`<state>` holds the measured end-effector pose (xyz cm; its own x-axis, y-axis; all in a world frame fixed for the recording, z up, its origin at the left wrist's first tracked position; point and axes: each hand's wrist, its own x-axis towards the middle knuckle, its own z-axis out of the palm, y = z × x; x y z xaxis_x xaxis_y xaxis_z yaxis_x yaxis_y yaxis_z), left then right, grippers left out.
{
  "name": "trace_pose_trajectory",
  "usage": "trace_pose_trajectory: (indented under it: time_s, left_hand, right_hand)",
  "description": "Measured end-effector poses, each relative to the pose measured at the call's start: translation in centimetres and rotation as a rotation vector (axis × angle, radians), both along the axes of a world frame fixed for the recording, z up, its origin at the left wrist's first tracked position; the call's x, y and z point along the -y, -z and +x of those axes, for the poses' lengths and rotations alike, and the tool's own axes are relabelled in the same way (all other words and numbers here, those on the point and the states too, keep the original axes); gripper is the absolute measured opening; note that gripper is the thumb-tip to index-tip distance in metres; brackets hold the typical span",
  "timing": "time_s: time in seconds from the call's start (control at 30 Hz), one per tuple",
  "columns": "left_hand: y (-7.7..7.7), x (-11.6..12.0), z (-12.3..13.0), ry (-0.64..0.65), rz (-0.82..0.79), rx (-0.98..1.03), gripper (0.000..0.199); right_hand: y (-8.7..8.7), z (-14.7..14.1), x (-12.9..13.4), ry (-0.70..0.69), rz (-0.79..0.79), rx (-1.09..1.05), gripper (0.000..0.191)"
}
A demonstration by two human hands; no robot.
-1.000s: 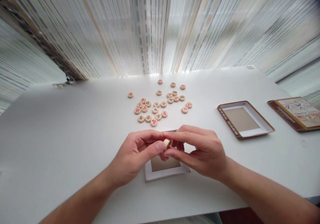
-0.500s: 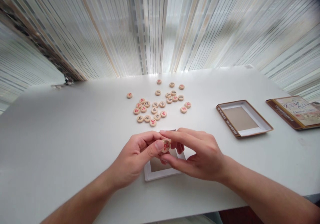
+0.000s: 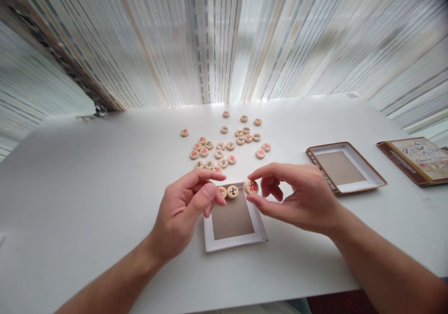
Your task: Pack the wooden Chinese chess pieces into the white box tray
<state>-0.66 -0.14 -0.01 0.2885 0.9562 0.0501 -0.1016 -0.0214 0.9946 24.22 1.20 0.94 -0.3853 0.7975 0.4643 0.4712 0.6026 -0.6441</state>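
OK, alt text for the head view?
Right hand pinches a red-marked disc over a shallow box, left hand open beside two discs in it. More discs scattered beyond on a white table; another box at right.

Red-marked disc (image 3: 251, 187), centre: "相". Black-marked disc (image 3: 233, 191), left of it: "士". Scattered discs (image 3: 219, 154), upper centre: red and black characters, too small to read. Box cover (image 3: 420, 159), right edge: blurred lettering, not securely legible.

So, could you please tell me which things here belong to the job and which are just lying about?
Seemingly in the job:
red-marked piece in right hand
near tray
two pieces inside it
scattered pieces

Apparently just lying about:
brown-edged tray
illustrated box
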Motion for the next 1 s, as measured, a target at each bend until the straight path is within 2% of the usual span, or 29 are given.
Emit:
trace_pose_trajectory:
  time_s: [0.1,0.27,0.47,0.9,1.0]
  left_hand:
    - [0.0,-0.1,0.0,-0.048,0.022,-0.04,0.02]
    - [-0.5,-0.2,0.3,-0.06,0.046,-0.106,0.014]
    - [-0.8,-0.2,0.6,-0.069,0.054,-0.129,0.012]
    - [-0.7,-0.1,0.5,-0.048,0.076,-0.147,0.01]
    - [-0.6,-0.1,0.5,-0.049,0.074,-0.146,0.01]
  right_hand:
    - [0.0,0.7,-0.7,-0.018,-0.073,0.099,0.007]
    - [0.7,0.8,-0.8,-0.098,-0.114,0.311,0.008]
    - [1.4,0.4,-0.7,-0.09,-0.103,0.44,0.005]
    - [2.2,-0.1,-0.6,0.02,-0.104,0.531,0.005]
    - [2.2,-0.3,-0.4,0.029,-0.116,0.535,0.01]
